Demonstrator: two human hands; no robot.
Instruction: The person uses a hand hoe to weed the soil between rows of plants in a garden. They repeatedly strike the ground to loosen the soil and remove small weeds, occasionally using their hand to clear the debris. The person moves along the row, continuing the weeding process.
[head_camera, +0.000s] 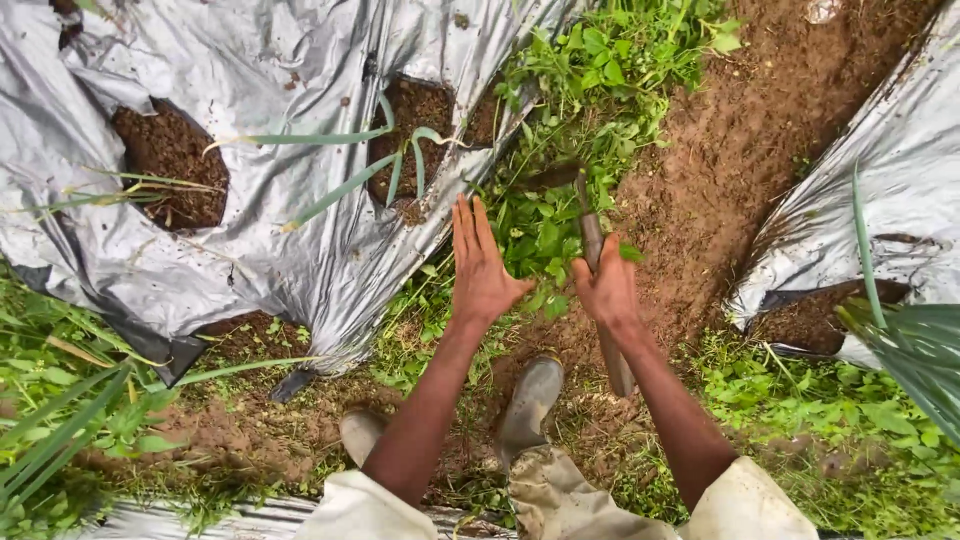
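Head view: the right hand (607, 290) grips a wooden-handled tool (597, 270) at frame centre, its blade blurred among weeds (590, 70). The left hand (482, 268) is spread wide, empty. Upper left, holes in the silver plastic sheet (270, 240) hold soil and thin-leaved plants (395, 160).

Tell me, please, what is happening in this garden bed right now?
A person stands in a dirt furrow between beds covered with silver plastic mulch. The right hand grips the wooden handle of a hoe, whose blade sits among the green weeds along the sheet's edge. The left hand is open, fingers spread, above the weeds beside the plastic. Long-leaved plants grow from holes in the sheet.
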